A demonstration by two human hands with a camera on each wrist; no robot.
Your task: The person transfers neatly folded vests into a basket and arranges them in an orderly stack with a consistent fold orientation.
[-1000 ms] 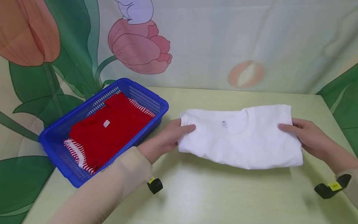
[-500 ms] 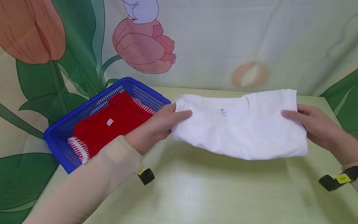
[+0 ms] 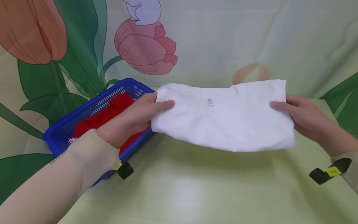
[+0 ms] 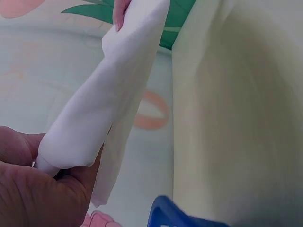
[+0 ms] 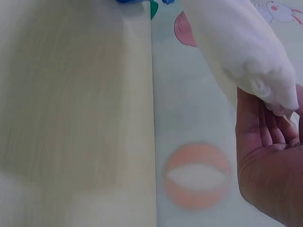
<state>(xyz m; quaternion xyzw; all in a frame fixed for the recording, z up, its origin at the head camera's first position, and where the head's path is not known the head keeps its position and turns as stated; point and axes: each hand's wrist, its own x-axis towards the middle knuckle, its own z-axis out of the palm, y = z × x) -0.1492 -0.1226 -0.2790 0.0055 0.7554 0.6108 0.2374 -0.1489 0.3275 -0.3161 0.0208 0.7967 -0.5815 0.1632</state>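
Observation:
Between my two hands a folded white shirt [image 3: 221, 121] is held up above the table, its neckline label showing. My left hand [image 3: 137, 115] grips the left end, thumb on the front and fingers behind. At the opposite end my right hand [image 3: 305, 116] pinches the cloth the same way. In the left wrist view the folded layers of the shirt [image 4: 94, 109] hang from the hand. In the right wrist view the fingers [image 5: 253, 127] lie behind the bunched end. Left of the shirt, partly behind my left arm, stands a blue basket [image 3: 53, 137] with red clothing [image 3: 100, 116] in it.
The pale table [image 3: 190, 186] runs beneath the shirt, with its far edge against a hanging cloth [image 3: 207, 40] printed with tulips and leaves. Small black cameras sit on both wrists, the left camera [image 3: 125, 170] near the basket's front side.
Both hands have lifted the white shirt higher off the table and carried it left, closer to the basket. My left arm now covers more of the basket and the red clothing.

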